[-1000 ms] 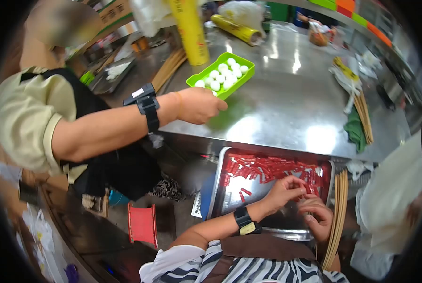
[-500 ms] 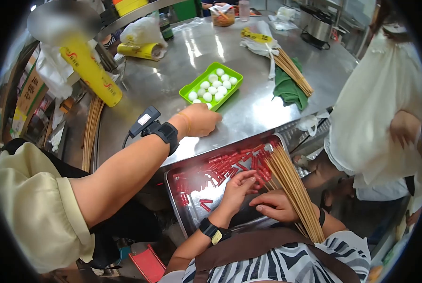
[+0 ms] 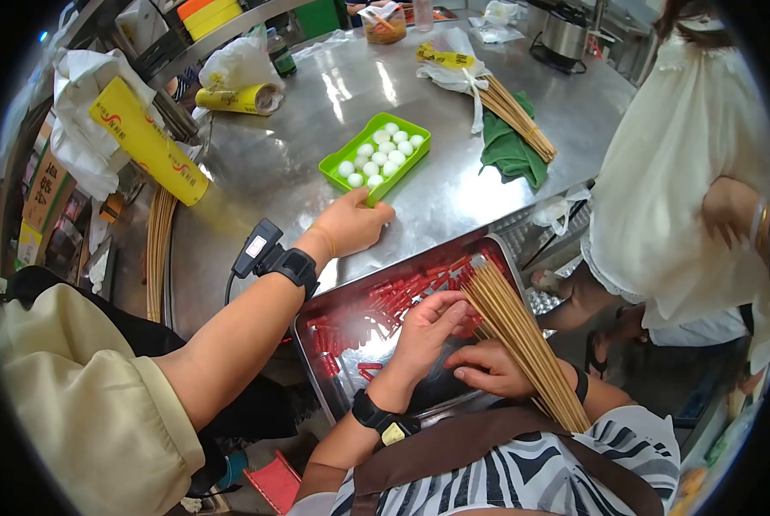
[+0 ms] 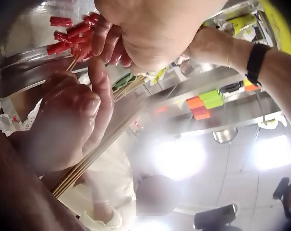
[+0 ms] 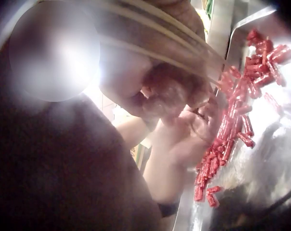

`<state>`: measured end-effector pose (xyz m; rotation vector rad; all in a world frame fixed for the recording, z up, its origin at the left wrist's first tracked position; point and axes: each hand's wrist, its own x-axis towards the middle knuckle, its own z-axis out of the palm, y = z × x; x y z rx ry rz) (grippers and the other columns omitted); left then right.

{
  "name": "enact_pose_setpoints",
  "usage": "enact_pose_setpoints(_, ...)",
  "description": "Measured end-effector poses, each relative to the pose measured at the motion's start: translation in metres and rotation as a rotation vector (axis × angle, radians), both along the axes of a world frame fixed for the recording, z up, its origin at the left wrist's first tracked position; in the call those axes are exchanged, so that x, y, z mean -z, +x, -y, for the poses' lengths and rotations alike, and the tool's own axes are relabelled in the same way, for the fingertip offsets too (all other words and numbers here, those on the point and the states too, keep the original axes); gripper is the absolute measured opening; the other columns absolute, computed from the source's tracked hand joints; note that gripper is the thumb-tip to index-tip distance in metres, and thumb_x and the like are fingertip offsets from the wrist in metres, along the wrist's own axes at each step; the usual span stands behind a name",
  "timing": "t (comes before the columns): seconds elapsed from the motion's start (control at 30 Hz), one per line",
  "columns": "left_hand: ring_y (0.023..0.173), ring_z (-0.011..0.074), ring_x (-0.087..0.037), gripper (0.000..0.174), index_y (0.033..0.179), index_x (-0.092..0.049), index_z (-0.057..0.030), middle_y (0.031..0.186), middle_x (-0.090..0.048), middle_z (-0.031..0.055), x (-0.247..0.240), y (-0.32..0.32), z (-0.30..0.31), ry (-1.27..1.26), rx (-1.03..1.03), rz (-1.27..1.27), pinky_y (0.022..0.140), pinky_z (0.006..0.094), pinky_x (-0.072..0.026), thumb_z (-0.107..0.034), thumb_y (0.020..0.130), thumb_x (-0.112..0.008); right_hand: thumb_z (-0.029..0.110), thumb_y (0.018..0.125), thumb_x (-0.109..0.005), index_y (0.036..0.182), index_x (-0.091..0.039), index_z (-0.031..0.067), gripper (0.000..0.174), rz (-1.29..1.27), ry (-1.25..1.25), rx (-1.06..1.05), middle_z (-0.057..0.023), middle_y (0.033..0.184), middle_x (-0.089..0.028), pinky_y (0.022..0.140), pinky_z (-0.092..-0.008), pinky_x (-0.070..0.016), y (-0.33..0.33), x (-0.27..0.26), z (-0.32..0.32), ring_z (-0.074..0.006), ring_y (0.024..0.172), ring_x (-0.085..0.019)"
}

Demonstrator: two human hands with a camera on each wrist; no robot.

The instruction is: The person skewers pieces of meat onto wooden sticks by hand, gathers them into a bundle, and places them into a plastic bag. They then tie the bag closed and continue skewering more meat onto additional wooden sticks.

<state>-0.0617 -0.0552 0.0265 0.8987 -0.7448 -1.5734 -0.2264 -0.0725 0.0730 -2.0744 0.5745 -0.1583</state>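
Note:
My left hand has its fingers curled over the metal tray, fingertips on one of the short red pieces. My right hand is close beside it, forefinger and thumb pointing towards the left fingertips; I cannot tell what its curled fingers hold. A bundle of thin wooden skewers slants across my right hand and wrist, upper ends among the red pieces. In the left wrist view, the right hand shows in front of the skewers. In the right wrist view, skewers cross in front of the fingers.
Another person's hand grips the near edge of a green tray of white balls on the steel table. Skewers on a green cloth, yellow rolls and a pot stand around. Someone in white is at the right.
My view has turned to the right. The skewers have shifted left across my right hand. The other person's hand and the green tray appear slightly lower left than half a second ago.

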Motion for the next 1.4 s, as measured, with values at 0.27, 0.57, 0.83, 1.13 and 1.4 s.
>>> enact_pose_setpoints(0.27,0.075,0.0101,-0.058,0.016,0.099,-0.056,-0.0022,0.087,-0.062,0.0040,-0.005,-0.008,0.007,-0.009,0.082,-0.224,0.066,0.0227,-0.0479,-0.015,0.089,-0.056,0.018,0.083,-0.057,0.097,-0.063,0.0047,0.020,0.031,-0.021,0.029,-0.0133,0.087,-0.058,0.075,-0.0354,-0.0435,-0.001,0.008,0.001,-0.0247,0.085,-0.056)
enact_pose_setpoints(0.57,0.071,0.0132,-0.058,0.007,0.088,-0.055,-0.0029,0.080,-0.060,0.0063,-0.008,0.001,0.003,-0.014,0.058,-0.134,0.065,0.0246,-0.0476,-0.010,0.088,-0.056,0.018,0.084,-0.056,0.097,-0.061,0.0039,0.020,-0.035,-0.028,0.009,-0.0131,0.086,-0.058,0.073,-0.0353,-0.0441,0.002,-0.002,0.002,-0.0233,0.086,-0.056)
enact_pose_setpoints(0.83,0.070,0.0118,-0.058,0.005,0.085,-0.055,-0.0036,0.079,-0.061,0.0061,-0.012,0.003,0.002,-0.017,0.054,-0.144,0.065,0.0228,-0.0469,-0.008,0.087,-0.056,0.016,0.087,-0.049,0.102,-0.059,0.0038,0.022,0.231,-0.300,0.082,-0.0083,0.068,-0.059,0.060,-0.0310,-0.0460,0.000,0.023,0.002,-0.0187,0.063,-0.059)
enact_pose_setpoints(1.13,0.077,0.0111,-0.058,0.007,0.088,-0.058,-0.0021,0.083,-0.061,0.0048,-0.002,0.012,-0.008,-0.164,0.039,0.070,0.070,0.0252,-0.0477,-0.009,0.085,-0.059,0.027,0.096,-0.036,0.100,-0.052,0.0029,0.029,0.277,0.537,0.387,-0.0021,0.064,-0.054,0.050,-0.0206,-0.0373,-0.020,0.004,0.000,-0.0067,0.054,-0.047)
enact_pose_setpoints(1.4,0.076,0.0207,-0.059,0.021,0.091,-0.056,-0.0015,0.084,-0.058,0.0087,0.047,-0.004,-0.010,-0.415,0.178,0.927,0.066,0.0285,-0.0481,-0.012,0.077,-0.066,0.017,0.093,-0.044,0.097,-0.054,-0.0002,0.020,0.242,0.475,0.440,-0.0006,0.062,-0.050,0.049,-0.0204,-0.0351,-0.031,-0.009,0.003,-0.0055,0.053,-0.045)
